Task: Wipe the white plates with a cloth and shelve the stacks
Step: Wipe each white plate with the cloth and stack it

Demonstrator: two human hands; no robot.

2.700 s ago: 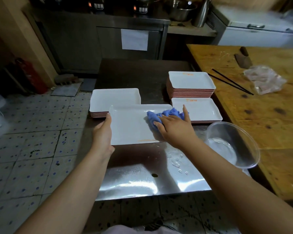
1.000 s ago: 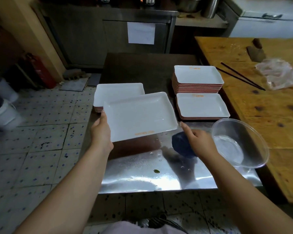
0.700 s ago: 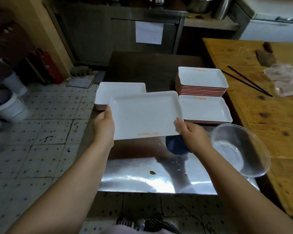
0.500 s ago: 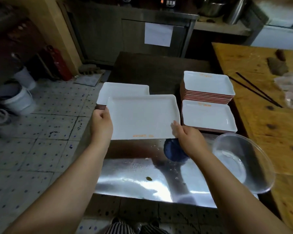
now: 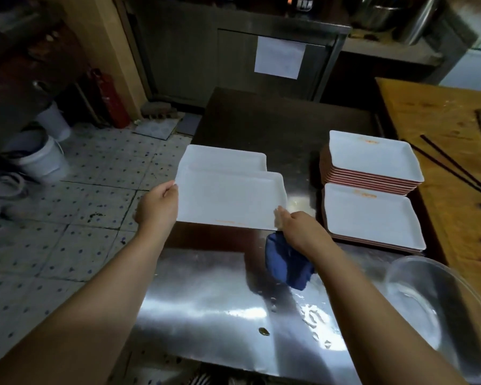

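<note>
Currently my left hand [image 5: 157, 209] pinches the left rim of the white plate [image 5: 229, 200], and my right hand [image 5: 300, 230] pinches its near right corner while bunching the blue cloth [image 5: 285, 263] underneath. This plate hangs above the table [image 5: 206, 301], partly over the left stack [image 5: 222, 157]. I judge it rigid, breakable and possibly slick; opposite rims give the surest hold.
</note>
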